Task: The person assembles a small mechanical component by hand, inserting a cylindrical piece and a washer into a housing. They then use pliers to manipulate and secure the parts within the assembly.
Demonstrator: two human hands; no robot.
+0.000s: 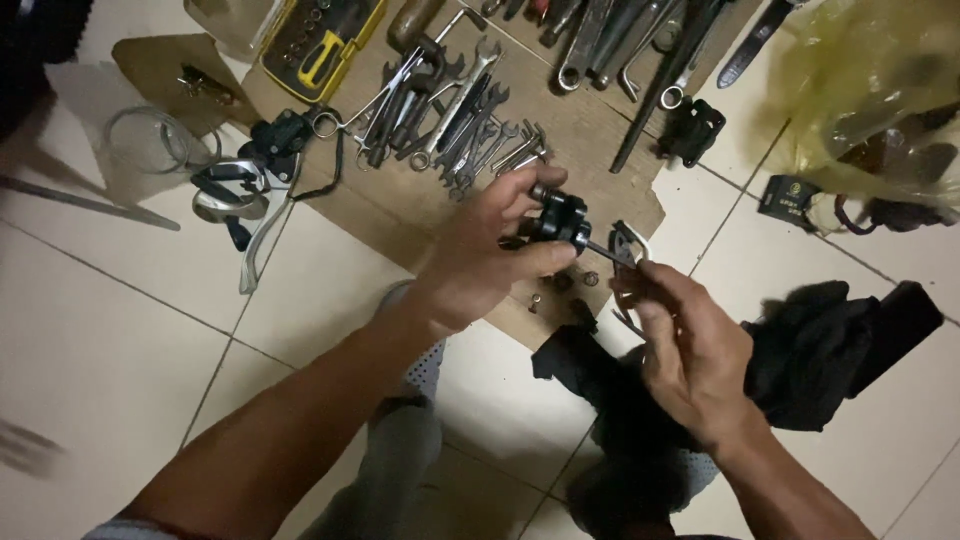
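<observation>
Left hand (480, 262) grips a black round part (560, 222); right hand (690, 350) fingers pinch a small metal bracket (625, 245). Best keep both steady over the cardboard sheet (590, 135), so loose screws (562, 283) stay put.

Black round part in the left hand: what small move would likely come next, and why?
Probably a small twist or pull by the right hand on the thin tool. The left hand grips the black round part, and the tool's slim shaft meets that part's side, so the two seem engaged. Loose small bolts lie on the cardboard below.
</observation>
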